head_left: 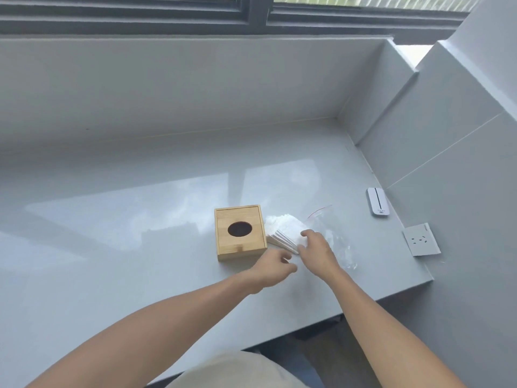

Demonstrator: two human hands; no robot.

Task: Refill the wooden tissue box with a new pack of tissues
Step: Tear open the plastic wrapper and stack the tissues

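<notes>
Resting beside box (240, 231), right hand (317, 249) presses tissues (284, 229).

White device (378, 202) and wall socket (421, 239) sit beside grey counter (112, 219).

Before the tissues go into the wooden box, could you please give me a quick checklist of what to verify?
1. Wooden tissue box upright on the counter: ok.
2. Box opened for loading: not ok, lid is on.
3. Tissue stack out of the plastic bag: cannot tell, partly overlapping.
4. Right hand on the stack: ok.
5. Left hand free for the lid: ok, holds nothing.
6. Box empty inside: cannot tell, hole looks dark.
</notes>
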